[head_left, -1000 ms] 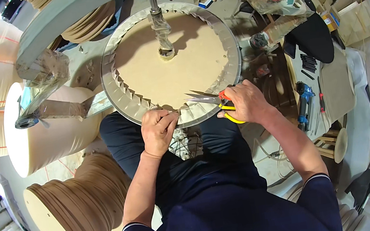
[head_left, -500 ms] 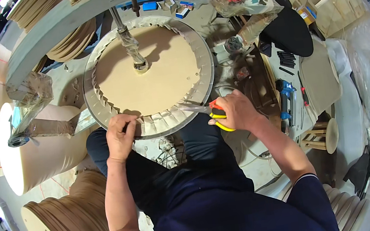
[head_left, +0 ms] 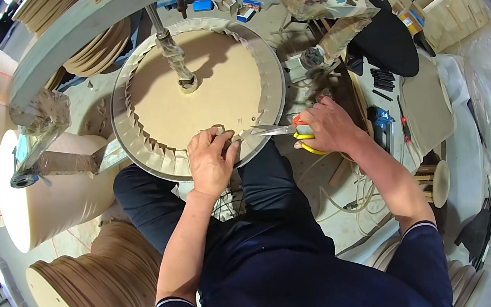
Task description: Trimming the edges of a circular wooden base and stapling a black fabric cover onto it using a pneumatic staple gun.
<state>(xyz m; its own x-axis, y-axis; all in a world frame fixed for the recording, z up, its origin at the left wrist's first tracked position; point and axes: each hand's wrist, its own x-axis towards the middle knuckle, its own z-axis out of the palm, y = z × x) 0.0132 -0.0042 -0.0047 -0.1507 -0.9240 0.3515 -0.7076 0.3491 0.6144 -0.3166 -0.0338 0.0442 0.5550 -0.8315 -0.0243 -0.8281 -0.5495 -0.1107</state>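
A round beige board (head_left: pixel 213 104) lies in a ring-shaped metal rim (head_left: pixel 277 73), under a vertical press rod (head_left: pixel 172 54) wrapped in clear film. Cream fabric (head_left: pixel 161 154), notched and folded into pleats, runs around the board's edge. At the near side of the ring, my left hand (head_left: pixel 210 160) has its fingers closed on the fabric edge; the fingertips partly hide it. My right hand (head_left: pixel 330 124) grips scissors (head_left: pixel 277 129) with red and yellow handles. Their blades point left, slightly apart, with the tips at the pleats beside my left hand.
A grey machine frame (head_left: pixel 83 25) arches over the far side. Stacked board discs (head_left: pixel 95 288) and a large cream roll (head_left: pixel 53 193) stand at left. To the right, a table holds a blue tool (head_left: pixel 383 121), a red-handled screwdriver (head_left: pixel 406 129) and black strips (head_left: pixel 382 79).
My left hand has moved right along the near rim. My right hand and the scissors have shifted right and slightly away from me, and the blades now show more fully.
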